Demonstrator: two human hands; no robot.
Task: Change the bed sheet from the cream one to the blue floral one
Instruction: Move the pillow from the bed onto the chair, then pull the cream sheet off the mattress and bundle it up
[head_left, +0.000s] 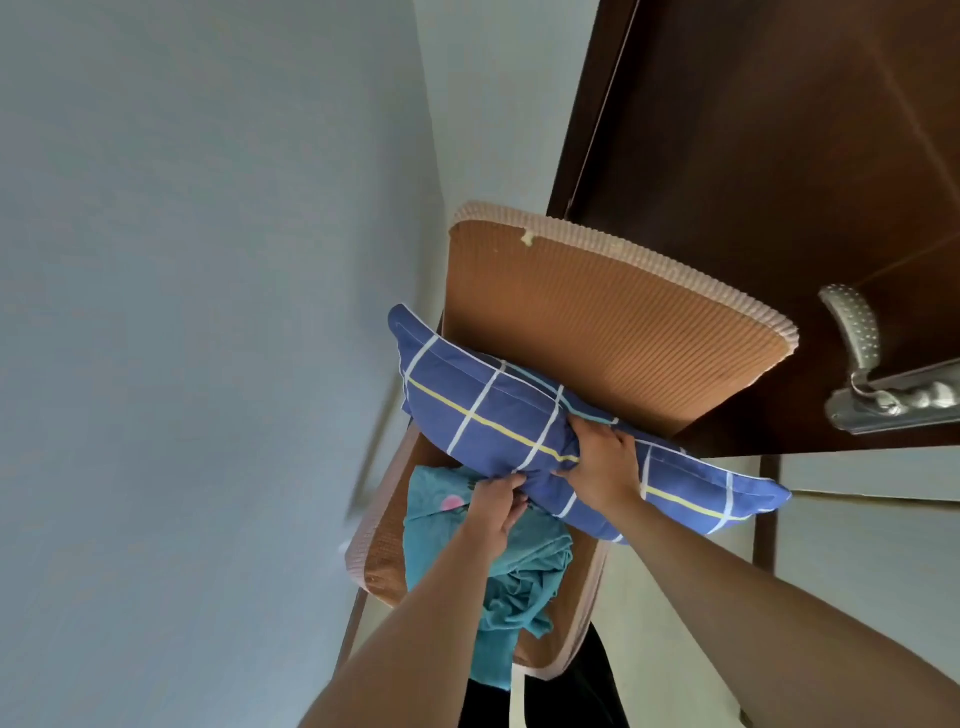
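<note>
A blue pillow (483, 410) with white and yellow check lines lies across a brown plastic chair (587, 317), leaning against its ribbed back. My right hand (605, 460) grips the pillow's middle from above, bunching the cover. My left hand (496, 506) pinches the lower edge of the same pillow just beside it. Under the pillow, a crumpled teal cloth (519, 561) with a pink spot lies on the chair seat and hangs over its front. No bed and no cream or blue floral sheet is in view.
A dark brown wooden door (769, 156) with a metal lever handle (862, 364) stands right behind the chair. A pale blue-grey wall (208, 312) fills the left side. Light floor shows at the lower right.
</note>
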